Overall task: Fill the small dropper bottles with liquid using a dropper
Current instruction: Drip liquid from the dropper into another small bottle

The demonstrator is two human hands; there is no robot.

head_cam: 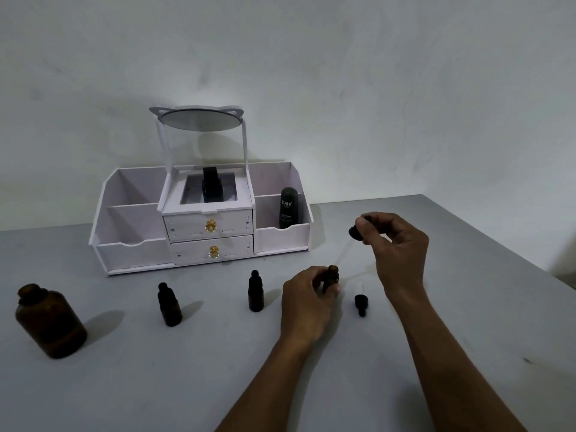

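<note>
My left hand (307, 299) grips a small amber dropper bottle (332, 275) that stands open on the grey table. My right hand (396, 244) pinches the black bulb of a dropper (356, 232); its glass tube slants down-left with the tip at the bottle's mouth. A second dropper cap (361, 302) lies on the table just right of the bottle. Two capped small dark bottles (169, 305) (256, 291) stand to the left. A large amber bottle (50, 321) stands open at far left.
A white organizer (202, 219) with two drawers, side bins and a tilted mirror stands at the back against the wall. A dark tube (288, 207) sits in its right bin. The table's right edge (514, 247) runs diagonally past my right hand.
</note>
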